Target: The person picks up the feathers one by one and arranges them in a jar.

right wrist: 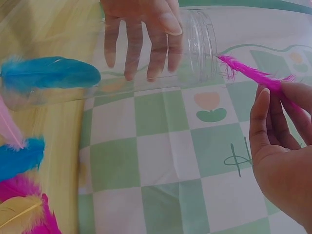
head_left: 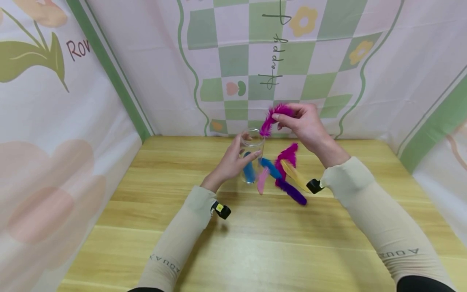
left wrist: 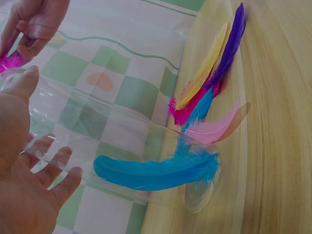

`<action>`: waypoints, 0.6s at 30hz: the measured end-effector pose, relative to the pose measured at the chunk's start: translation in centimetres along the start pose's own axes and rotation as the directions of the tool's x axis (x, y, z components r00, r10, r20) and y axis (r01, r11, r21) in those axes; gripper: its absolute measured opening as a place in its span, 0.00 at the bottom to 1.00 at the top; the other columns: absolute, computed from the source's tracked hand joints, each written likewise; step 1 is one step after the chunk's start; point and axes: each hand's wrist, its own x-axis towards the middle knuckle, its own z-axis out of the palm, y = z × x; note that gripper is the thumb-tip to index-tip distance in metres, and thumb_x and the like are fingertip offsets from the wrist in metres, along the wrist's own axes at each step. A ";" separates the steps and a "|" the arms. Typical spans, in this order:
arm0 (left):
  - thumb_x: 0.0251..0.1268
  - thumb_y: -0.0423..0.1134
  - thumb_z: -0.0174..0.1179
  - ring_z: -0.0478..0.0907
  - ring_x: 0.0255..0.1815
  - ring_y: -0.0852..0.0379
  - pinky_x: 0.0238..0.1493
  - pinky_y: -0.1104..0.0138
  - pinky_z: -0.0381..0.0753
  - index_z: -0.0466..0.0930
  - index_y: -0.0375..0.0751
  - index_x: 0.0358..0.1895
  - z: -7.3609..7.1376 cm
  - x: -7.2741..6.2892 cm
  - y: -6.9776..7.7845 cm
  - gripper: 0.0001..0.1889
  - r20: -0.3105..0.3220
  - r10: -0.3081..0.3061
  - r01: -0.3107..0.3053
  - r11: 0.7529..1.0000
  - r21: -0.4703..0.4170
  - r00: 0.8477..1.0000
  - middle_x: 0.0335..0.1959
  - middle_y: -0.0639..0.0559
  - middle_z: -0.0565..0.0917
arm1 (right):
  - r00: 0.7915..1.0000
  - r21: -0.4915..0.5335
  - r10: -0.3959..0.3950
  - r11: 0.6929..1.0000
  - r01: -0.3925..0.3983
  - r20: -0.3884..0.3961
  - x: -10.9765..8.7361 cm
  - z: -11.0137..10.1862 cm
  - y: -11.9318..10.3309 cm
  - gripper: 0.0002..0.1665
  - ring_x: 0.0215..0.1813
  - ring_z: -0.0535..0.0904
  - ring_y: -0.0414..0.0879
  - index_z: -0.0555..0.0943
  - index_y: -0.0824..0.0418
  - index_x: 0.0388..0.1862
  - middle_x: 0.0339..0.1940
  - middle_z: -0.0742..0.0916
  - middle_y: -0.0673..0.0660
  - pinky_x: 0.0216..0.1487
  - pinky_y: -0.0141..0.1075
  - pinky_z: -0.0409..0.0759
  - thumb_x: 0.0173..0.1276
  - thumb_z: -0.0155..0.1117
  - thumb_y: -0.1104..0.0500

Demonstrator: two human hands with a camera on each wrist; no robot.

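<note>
My left hand (head_left: 233, 159) grips a clear jar (head_left: 252, 138) near its top, fingers behind it and thumb in front. Inside the jar a blue feather (left wrist: 156, 171) stands against the wall, its lower end at the bottom. Between the thumb and fingers of my right hand (head_left: 304, 123) is a magenta feather (right wrist: 248, 71), pinched so that its tip points down at the jar's mouth (right wrist: 207, 46). In the head view that tip overlaps the right side of the rim.
Right of the jar, loose feathers lie on the wooden table (head_left: 255, 243): pink (head_left: 262, 181), blue (head_left: 270, 168), yellow (head_left: 293, 175), purple (head_left: 293, 192) and magenta (head_left: 288, 155). A patterned cloth (head_left: 233, 61) hangs behind the table, with more cloth at both sides.
</note>
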 end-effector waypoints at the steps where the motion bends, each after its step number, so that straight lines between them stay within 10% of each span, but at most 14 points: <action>1: 0.74 0.52 0.62 0.67 0.72 0.46 0.74 0.47 0.68 0.53 0.46 0.78 0.0 0.0 0.0 0.38 0.001 0.001 -0.001 1.000 -0.002 1.000 0.72 0.42 0.67 | 1.000 -0.002 0.000 1.000 0.000 0.003 0.0 0.0 0.0 0.10 0.31 0.83 0.49 0.89 0.68 0.44 0.35 0.90 0.55 0.41 0.34 0.86 0.69 0.72 0.62; 13: 0.74 0.53 0.62 0.69 0.70 0.48 0.73 0.48 0.69 0.55 0.46 0.76 0.0 0.1 0.0 0.37 0.002 -0.001 0.001 1.000 0.016 1.000 0.71 0.44 0.68 | 0.997 -0.097 0.012 0.995 -0.005 0.076 -0.3 -0.4 0.2 0.10 0.34 0.83 0.49 0.89 0.66 0.45 0.35 0.90 0.54 0.42 0.33 0.85 0.70 0.71 0.62; 18: 0.74 0.53 0.61 0.69 0.69 0.49 0.73 0.49 0.70 0.55 0.45 0.76 0.0 0.1 -0.1 0.36 0.005 0.005 -0.005 1.000 0.022 1.000 0.70 0.45 0.68 | 0.993 -0.140 0.018 0.990 -0.001 0.116 -0.5 -0.4 0.3 0.08 0.32 0.81 0.46 0.89 0.64 0.45 0.32 0.89 0.52 0.26 0.31 0.73 0.71 0.71 0.61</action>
